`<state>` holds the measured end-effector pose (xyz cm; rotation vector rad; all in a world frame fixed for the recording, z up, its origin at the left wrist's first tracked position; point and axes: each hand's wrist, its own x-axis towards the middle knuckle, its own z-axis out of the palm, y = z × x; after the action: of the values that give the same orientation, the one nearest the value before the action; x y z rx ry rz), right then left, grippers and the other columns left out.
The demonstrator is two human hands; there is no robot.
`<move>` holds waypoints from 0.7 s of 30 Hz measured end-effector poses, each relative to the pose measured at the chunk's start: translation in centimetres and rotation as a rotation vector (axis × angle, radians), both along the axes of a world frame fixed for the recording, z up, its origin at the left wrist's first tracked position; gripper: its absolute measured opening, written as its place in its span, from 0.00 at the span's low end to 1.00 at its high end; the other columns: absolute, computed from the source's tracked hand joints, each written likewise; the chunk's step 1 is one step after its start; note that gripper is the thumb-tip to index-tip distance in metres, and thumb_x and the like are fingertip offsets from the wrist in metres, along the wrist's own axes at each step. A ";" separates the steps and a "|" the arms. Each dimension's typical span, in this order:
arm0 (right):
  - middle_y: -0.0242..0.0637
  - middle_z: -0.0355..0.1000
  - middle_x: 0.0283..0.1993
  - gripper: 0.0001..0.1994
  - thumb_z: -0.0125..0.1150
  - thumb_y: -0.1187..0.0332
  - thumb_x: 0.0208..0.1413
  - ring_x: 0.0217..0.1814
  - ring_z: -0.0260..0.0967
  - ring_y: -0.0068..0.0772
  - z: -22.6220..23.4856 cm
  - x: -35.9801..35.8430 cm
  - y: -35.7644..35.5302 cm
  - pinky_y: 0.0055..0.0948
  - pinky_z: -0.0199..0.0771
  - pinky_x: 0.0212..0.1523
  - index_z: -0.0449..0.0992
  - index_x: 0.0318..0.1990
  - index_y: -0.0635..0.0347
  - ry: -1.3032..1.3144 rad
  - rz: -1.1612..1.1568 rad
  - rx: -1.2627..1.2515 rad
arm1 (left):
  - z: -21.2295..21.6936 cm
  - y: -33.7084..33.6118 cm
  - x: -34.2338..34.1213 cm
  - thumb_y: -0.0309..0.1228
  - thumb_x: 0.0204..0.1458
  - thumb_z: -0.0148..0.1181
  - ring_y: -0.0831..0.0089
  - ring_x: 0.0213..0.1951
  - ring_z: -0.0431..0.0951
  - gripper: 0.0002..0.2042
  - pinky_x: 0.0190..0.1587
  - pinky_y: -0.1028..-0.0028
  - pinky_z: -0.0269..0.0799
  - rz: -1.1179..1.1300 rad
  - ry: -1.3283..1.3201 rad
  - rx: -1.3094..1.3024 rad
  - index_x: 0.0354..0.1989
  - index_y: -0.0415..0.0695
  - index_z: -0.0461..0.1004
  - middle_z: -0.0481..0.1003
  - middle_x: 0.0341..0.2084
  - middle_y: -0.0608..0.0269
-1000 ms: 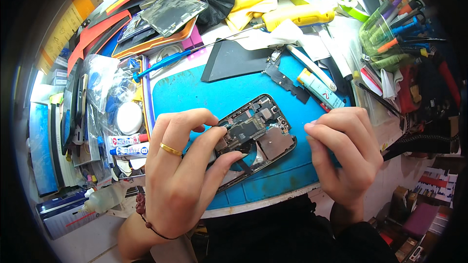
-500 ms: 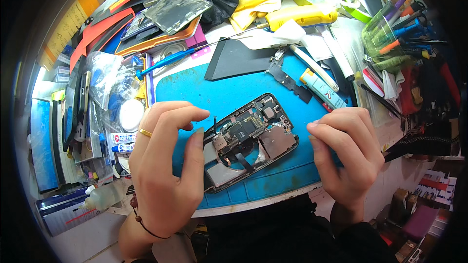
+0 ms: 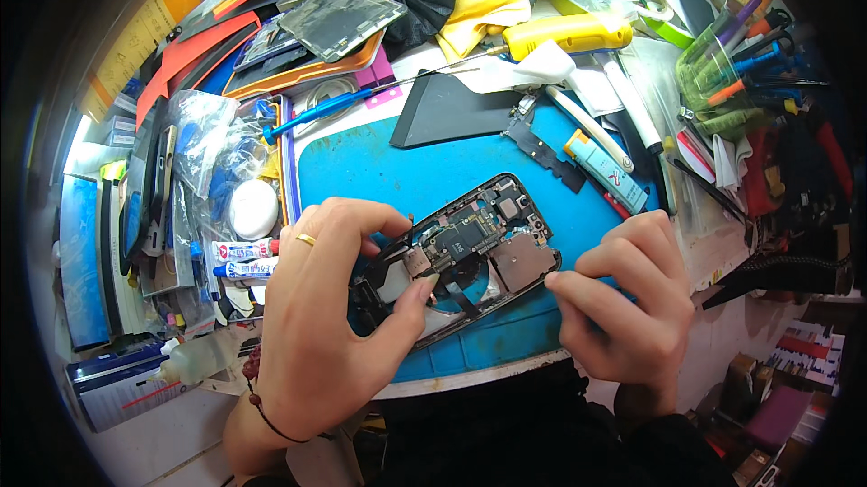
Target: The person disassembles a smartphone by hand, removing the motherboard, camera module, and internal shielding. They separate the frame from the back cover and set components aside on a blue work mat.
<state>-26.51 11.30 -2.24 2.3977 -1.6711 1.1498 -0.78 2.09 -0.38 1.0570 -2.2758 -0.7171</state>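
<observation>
An opened smartphone (image 3: 526, 261), its circuit board and metal inner plates exposed, lies slanted on a blue work mat (image 3: 352, 162). My left hand (image 3: 339, 293) spans the phone's lower left end, open, thumb and index finger apart. Its thumb tip lies over the inside of the phone, and the other fingers reach behind the far edge, partly hidden. A small dark strip stands up beside the index fingertip. My right hand (image 3: 628, 302) is closed with curled fingers, its fingertips at the phone's right corner. Whatever it may hold is hidden.
Beyond the phone lie a black flat sheet (image 3: 456, 109), a dark bracket piece (image 3: 542, 153) and a blue-and-white tube (image 3: 605, 171). A blue screwdriver (image 3: 316, 114) rests at the back left. A cup of tools (image 3: 713, 71) stands right; bagged parts (image 3: 212, 144) lie left.
My left hand has moved right and come down over the phone's lower end, its thumb now over the inside. My right hand has lowered and shifted left to the phone's corner.
</observation>
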 end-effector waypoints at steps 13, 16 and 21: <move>0.34 0.73 0.34 0.13 0.73 0.80 0.39 0.36 0.68 0.42 -0.3 -0.1 -0.2 0.41 0.65 0.39 0.86 0.37 0.64 0.028 0.024 0.006 | 0.3 0.1 0.1 0.15 0.59 0.65 0.56 0.37 0.83 0.09 0.42 0.64 0.77 0.063 0.059 0.105 0.47 0.38 0.80 0.81 0.37 0.51; 0.34 0.72 0.34 0.13 0.73 0.80 0.39 0.36 0.68 0.42 -0.4 -0.1 -0.2 0.41 0.65 0.38 0.86 0.38 0.64 0.040 0.003 0.003 | 0.2 0.1 0.0 0.15 0.60 0.65 0.57 0.37 0.84 0.09 0.41 0.64 0.77 0.067 0.078 0.116 0.47 0.37 0.80 0.82 0.37 0.52; 0.34 0.72 0.33 0.13 0.74 0.82 0.42 0.36 0.68 0.41 -0.3 -0.1 -0.3 0.41 0.65 0.38 0.86 0.39 0.64 0.043 -0.028 0.003 | 0.2 0.1 0.0 0.17 0.59 0.69 0.61 0.35 0.83 0.10 0.39 0.66 0.76 0.060 0.058 0.108 0.47 0.37 0.81 0.82 0.35 0.55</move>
<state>-26.58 10.99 -2.52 2.3749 -1.6888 1.0843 -0.78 2.21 -0.15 1.1341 -2.1680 -0.8433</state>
